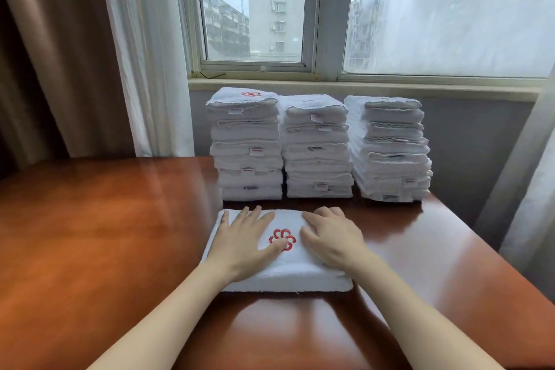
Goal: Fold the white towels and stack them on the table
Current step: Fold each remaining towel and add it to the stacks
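Towel: the folded white cloth towel with a red flower mark lies flat on the shiny red-brown wooden table, just in front of the three tall stacks of folded white towels.
Left hand: flat on the towel, in front of the left stack, fingers straight and spread.
Right hand: on the towel, in front of the middle stack, fingers a little bent, pressing, not grabbing.
Feel: probably soft, light, floppy; folds could fall open.
Hold: likely both ends, lifted level.
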Available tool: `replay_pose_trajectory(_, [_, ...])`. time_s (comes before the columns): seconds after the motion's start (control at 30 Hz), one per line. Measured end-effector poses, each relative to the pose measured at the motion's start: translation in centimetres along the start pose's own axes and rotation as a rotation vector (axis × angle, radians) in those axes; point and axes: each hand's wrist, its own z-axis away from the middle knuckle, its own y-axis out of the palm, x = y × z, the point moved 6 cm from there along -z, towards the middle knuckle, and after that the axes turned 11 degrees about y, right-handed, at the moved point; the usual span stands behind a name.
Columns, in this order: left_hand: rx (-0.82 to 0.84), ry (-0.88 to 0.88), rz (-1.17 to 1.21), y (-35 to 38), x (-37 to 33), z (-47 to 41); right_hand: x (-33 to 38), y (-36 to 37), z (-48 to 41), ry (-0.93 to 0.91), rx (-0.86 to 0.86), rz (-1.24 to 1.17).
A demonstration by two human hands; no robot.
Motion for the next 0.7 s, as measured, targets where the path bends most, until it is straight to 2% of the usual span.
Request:
replay_pose_trajectory(0.13, [-0.24, 0.185, 0.14, -2.3, 0.6, 0.5, 0.2, -0.9, 1.2, 0.014, -0.036, 0.11])
replay_pose_trajectory(0.2, [-0.26, 0.193, 0.122, -3.0, 0.8, 0.7, 0.2, -1.4, 2.0, 0.026, -0.052, 0.13])
replay_pose_trajectory(0.33, [-0.266, 0.078, 0.148, -3.3, 1.1, 1.6, 0.3, -2.3, 3.6, 0.011, -0.04, 0.177])
replay_pose_trajectory(0.4, [-0.272, -0.006, 0.149, -3.2, 1.3, 2.6, 0.4, -2.5, 4.4, 0.028, 0.047, 0.189])
replay_pose_trajectory(0.47, [-0.258, -0.106, 0.144, -3.0, 1.8, 3.7, 0.2, -2.1, 5.0, 0.057, 0.246, 0.092])
replay_pose_trajectory(0.53, [-0.241, -0.219, 0.201, -2.9, 2.7, 5.0, 0.3, -1.4, 6.0, 0.101, 0.498, -0.12])
replay_pose_trajectory(0.57, [-0.222, -0.277, 0.24, -2.8, 3.1, 5.7, 0.6, -1.2, 6.4, 0.115, 0.565, -0.197])
replay_pose_trajectory(0.6, [-0.196, -0.33, 0.278, -2.8, 3.5, 6.3, 0.8, -1.3, 6.5, 0.123, 0.56, -0.237])
replay_pose_trajectory(0.7, [-0.069, -0.424, 0.374, -2.2, 3.9, 7.8, 1.6, -2.1, 6.3, 0.093, 0.376, -0.306])
